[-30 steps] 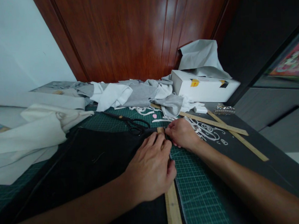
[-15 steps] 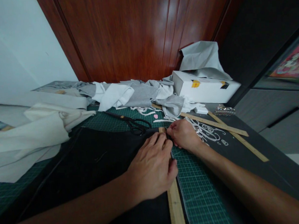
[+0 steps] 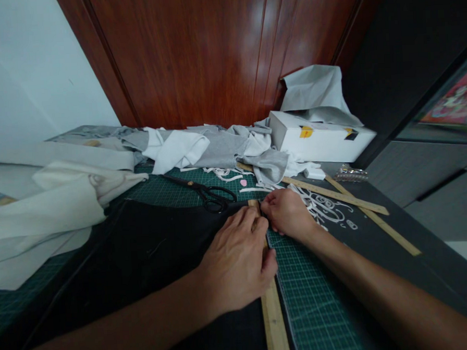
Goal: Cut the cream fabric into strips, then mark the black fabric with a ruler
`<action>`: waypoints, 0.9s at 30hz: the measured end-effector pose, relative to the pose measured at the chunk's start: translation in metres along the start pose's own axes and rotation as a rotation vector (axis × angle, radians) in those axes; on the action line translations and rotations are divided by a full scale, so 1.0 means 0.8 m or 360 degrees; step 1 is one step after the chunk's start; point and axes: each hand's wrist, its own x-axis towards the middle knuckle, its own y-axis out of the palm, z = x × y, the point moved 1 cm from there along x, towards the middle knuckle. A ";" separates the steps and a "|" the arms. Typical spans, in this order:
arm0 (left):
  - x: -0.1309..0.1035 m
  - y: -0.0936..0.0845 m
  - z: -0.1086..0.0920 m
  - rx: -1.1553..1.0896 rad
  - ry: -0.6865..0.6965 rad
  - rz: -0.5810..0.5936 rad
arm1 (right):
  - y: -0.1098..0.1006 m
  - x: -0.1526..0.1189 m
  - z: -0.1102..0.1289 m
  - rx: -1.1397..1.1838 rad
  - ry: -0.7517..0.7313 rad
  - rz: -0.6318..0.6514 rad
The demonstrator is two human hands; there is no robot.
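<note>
Black fabric (image 3: 162, 241) lies spread before me, with a wooden ruler (image 3: 275, 319) running along its right edge. Pressed down over the far part of the ruler is my left hand (image 3: 238, 261), fingers curled across it and thumb at its right side. My right hand (image 3: 286, 211) is closed in a pinch at the fabric's far right corner, just beside the ruler's end. Its fingertips are partly hidden, and the fabric edge seems to be between them. Black scissors (image 3: 215, 197) rest beyond the fabric's far edge.
A green cutting mat (image 3: 314, 296) lies under the work. Cream cloth (image 3: 62, 199) is heaped at left, grey and white scraps (image 3: 220, 144) along the back. A white box (image 3: 321, 139), two crossed wooden rulers (image 3: 344, 194) and white cord bits (image 3: 321, 204) are at right.
Very little differs. My left hand's fingers have shifted slightly on the ruler, and my right hand stays at the fabric's corner. The view has moved a touch.
</note>
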 end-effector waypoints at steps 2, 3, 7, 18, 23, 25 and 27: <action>0.002 0.000 0.001 -0.0004 -0.0001 -0.0003 | 0.000 -0.001 0.001 0.0009 0.0014 -0.0001; 0.003 0.000 0.002 -0.0005 -0.0004 -0.0004 | 0.000 -0.001 0.001 0.0011 0.0018 -0.0003; 0.006 -0.001 0.006 -0.0008 0.0005 -0.0001 | 0.000 -0.001 0.000 0.0019 0.0018 -0.0003; 0.007 -0.004 0.008 -0.0069 0.0029 0.0017 | 0.001 0.000 -0.001 0.0052 0.0056 0.0015; 0.010 -0.001 0.011 -0.0082 0.0048 -0.0026 | 0.002 0.000 -0.002 0.0080 0.0053 0.0017; 0.011 -0.004 0.010 -0.0026 0.0060 -0.0052 | 0.001 0.000 -0.002 0.0090 0.0053 0.0024; 0.011 -0.009 0.008 0.0065 0.0052 -0.0086 | 0.001 0.001 -0.003 0.0103 0.0054 0.0036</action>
